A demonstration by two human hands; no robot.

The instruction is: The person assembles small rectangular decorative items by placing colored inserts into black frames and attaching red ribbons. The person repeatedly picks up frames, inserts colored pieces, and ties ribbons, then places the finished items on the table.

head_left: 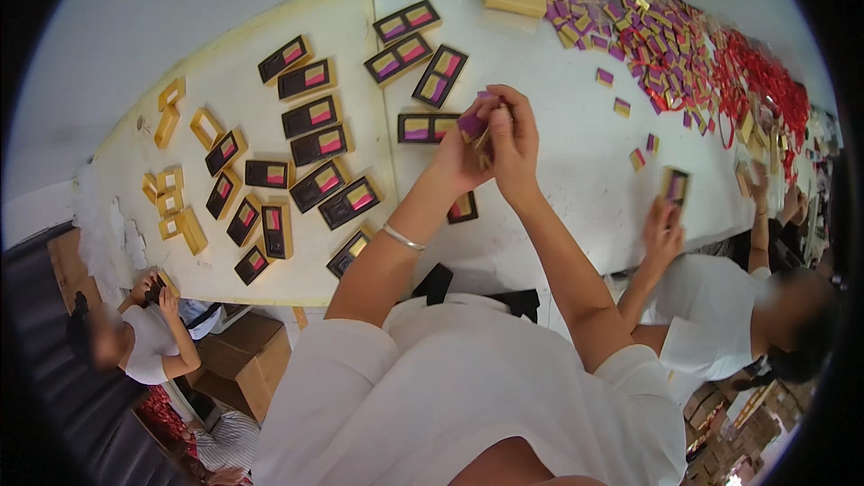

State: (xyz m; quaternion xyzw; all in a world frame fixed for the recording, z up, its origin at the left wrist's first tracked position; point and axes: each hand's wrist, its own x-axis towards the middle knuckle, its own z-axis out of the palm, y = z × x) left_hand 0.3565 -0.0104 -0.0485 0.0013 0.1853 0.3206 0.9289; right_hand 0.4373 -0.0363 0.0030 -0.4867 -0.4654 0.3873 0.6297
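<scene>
My left hand [461,160] is closed around a few small purple-and-gold pieces [471,126] above the table. Thumb and fingers of my right hand [515,139] are pinched together at the same pieces, partly hiding them. Just beyond my hands lie black trays in gold boxes, each holding small coloured pieces: one tray [417,129] is beside my left hand, another [440,76] stands slantwise farther off. Beneath my left wrist, part of a further tray [463,208] shows.
Several filled trays [310,114] stand in rows on the white table [549,171]. Empty gold frames [168,191] are at far left. Loose purple-and-gold pieces [621,31] and red ribbons [765,81] are heaped at far right. A co-worker's hand [664,234] at right holds a tray; another person sits at left.
</scene>
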